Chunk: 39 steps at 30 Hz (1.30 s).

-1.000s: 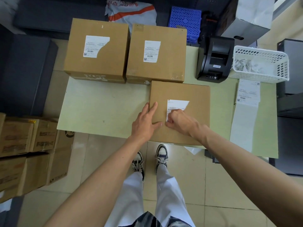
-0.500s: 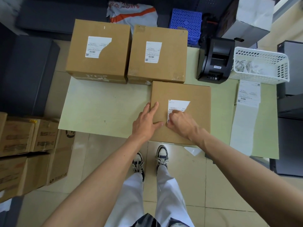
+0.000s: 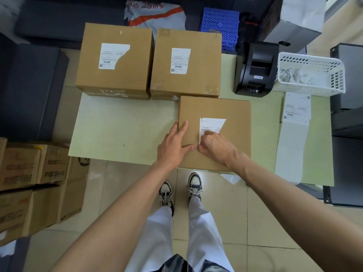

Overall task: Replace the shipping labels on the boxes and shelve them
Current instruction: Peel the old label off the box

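Three cardboard boxes on the table: one (image 3: 231, 114) under the hands, two beyond them (image 3: 115, 57) (image 3: 186, 61); three stuck labels, one printer (image 3: 255, 69), one white basket (image 3: 312, 75), two hands

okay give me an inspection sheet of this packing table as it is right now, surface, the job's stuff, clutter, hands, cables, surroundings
Surface: pale green table, bare patch at its left.
Job's things: near box with a partly torn label; left far box with a torn label; right far box with a whole label; printed label strip lying at the table's right.
Clutter: white basket holding paper scraps; black label printer.
Hands: left hand flat on the near box's left edge; right hand picking at the label's lower edge.
Cables: nothing seen.
Surroundings: cartons stacked on the floor at left; blue crate behind the table.
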{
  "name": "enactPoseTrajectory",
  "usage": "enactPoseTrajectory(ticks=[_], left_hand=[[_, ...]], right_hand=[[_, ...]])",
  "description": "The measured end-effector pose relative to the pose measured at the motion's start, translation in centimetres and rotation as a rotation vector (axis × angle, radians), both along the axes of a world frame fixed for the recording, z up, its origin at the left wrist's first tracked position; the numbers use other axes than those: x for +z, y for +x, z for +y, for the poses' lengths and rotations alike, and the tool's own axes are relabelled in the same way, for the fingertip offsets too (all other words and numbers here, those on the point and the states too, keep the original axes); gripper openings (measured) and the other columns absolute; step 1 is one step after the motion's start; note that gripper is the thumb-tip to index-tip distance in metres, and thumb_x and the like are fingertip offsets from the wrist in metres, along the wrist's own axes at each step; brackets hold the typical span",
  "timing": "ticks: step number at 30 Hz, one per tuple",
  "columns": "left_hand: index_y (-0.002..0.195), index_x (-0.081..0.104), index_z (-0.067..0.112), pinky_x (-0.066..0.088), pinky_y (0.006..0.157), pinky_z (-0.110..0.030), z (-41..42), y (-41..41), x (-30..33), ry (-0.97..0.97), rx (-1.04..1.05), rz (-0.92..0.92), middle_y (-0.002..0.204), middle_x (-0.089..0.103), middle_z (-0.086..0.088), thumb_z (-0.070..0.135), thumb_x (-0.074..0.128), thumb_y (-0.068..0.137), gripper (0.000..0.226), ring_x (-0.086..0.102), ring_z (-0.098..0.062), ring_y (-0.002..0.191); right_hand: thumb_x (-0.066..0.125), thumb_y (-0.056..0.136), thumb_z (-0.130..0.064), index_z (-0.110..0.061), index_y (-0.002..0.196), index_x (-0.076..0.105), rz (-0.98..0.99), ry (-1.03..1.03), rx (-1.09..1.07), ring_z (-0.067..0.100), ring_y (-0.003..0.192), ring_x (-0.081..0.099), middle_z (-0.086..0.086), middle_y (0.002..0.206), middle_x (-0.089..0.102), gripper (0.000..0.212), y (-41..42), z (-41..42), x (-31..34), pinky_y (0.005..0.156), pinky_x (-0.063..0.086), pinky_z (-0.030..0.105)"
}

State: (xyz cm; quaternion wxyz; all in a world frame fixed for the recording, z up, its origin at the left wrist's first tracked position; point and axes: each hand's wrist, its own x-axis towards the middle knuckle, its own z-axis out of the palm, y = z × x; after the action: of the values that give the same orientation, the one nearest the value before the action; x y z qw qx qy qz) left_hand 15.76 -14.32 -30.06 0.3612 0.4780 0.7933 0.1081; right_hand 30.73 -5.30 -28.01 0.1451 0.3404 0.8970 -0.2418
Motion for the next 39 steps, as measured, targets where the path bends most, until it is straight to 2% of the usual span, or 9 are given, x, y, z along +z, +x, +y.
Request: enactPoseTrajectory(ticks=[5, 9, 12, 21, 28, 33, 36, 39], left_hand=[[0.159, 0.014, 0.043, 0.041, 0.106, -0.047, 0.0, 0.0, 0.1, -0.007, 0.001, 0.005, 0.169, 0.012, 0.004, 0.050, 0.068, 0.091, 0.087, 0.029, -0.022, 0.149], [0.159, 0.013, 0.044, 0.040, 0.108, -0.048, 0.1, -0.1, 0.3, -0.014, 0.007, -0.005, 0.169, 0.011, 0.004, 0.052, 0.068, 0.090, 0.088, 0.028, -0.022, 0.150], [0.159, 0.012, 0.045, 0.040, 0.108, -0.047, 0.0, 0.0, 0.4, -0.016, 0.009, -0.005, 0.169, 0.010, 0.005, 0.053, 0.067, 0.090, 0.088, 0.027, -0.022, 0.150], [0.158, 0.012, 0.046, 0.040, 0.106, -0.046, 0.1, 0.0, 0.5, -0.029, 0.013, 0.001, 0.169, 0.010, 0.006, 0.051, 0.067, 0.091, 0.087, 0.028, -0.021, 0.150], [0.158, 0.012, 0.045, 0.040, 0.107, -0.046, 0.1, 0.0, 0.4, -0.021, 0.016, -0.011, 0.169, 0.010, 0.006, 0.050, 0.068, 0.090, 0.088, 0.027, -0.020, 0.150], [0.158, 0.013, 0.045, 0.043, 0.107, -0.046, 0.1, -0.2, 0.2, -0.013, 0.016, -0.017, 0.169, 0.010, 0.007, 0.050, 0.070, 0.089, 0.090, 0.028, -0.020, 0.150], [0.158, 0.013, 0.045, 0.042, 0.109, -0.046, 0.0, -0.1, 0.1, -0.004, 0.020, -0.026, 0.169, 0.010, 0.007, 0.051, 0.070, 0.089, 0.090, 0.029, -0.020, 0.150], [0.158, 0.013, 0.046, 0.041, 0.109, -0.047, 0.0, -0.2, -0.1, -0.004, 0.027, -0.034, 0.169, 0.009, 0.007, 0.050, 0.070, 0.089, 0.090, 0.028, -0.020, 0.150]], right_hand=[[0.046, 0.095, -0.020, 0.002, 0.094, 0.061, -0.039, 0.033, -0.029, 0.038, 0.088, 0.062, 0.018, 0.101, 0.059, 0.026, -0.3, -0.2, 0.1, 0.074, 0.045, 0.041], [0.053, 0.093, -0.018, -0.003, 0.082, 0.058, 0.060, -0.053, -0.087, 0.037, 0.079, 0.059, 0.013, 0.091, 0.056, 0.020, 0.6, 0.0, 0.4, 0.071, 0.045, 0.040], [0.059, 0.092, -0.022, -0.006, 0.083, 0.058, 0.109, -0.081, -0.160, 0.035, 0.074, 0.058, 0.007, 0.091, 0.052, 0.018, 1.6, -0.7, 0.6, 0.071, 0.047, 0.042], [0.050, 0.098, -0.024, 0.001, 0.090, 0.059, 0.097, -0.052, -0.237, 0.039, 0.084, 0.059, 0.016, 0.097, 0.054, 0.027, -0.2, -2.0, 0.0, 0.074, 0.046, 0.046], [0.054, 0.097, -0.025, 0.000, 0.090, 0.056, 0.090, -0.036, -0.279, 0.037, 0.083, 0.057, 0.016, 0.095, 0.053, 0.027, -0.4, -2.2, -0.1, 0.067, 0.042, 0.041], [0.049, 0.097, -0.017, 0.003, 0.093, 0.055, 0.034, -0.033, -0.327, 0.039, 0.086, 0.056, 0.020, 0.100, 0.053, 0.021, -0.3, -1.9, 0.0, 0.070, 0.036, 0.039], [0.049, 0.094, -0.017, -0.002, 0.088, 0.055, 0.040, -0.065, -0.402, 0.039, 0.087, 0.057, 0.016, 0.098, 0.053, 0.018, 0.7, -0.8, 0.1, 0.078, 0.047, 0.044], [0.056, 0.093, -0.025, -0.004, 0.086, 0.056, 0.040, -0.109, -0.356, 0.035, 0.088, 0.057, 0.013, 0.098, 0.053, 0.022, 1.2, -0.7, 0.5, 0.082, 0.048, 0.046]])
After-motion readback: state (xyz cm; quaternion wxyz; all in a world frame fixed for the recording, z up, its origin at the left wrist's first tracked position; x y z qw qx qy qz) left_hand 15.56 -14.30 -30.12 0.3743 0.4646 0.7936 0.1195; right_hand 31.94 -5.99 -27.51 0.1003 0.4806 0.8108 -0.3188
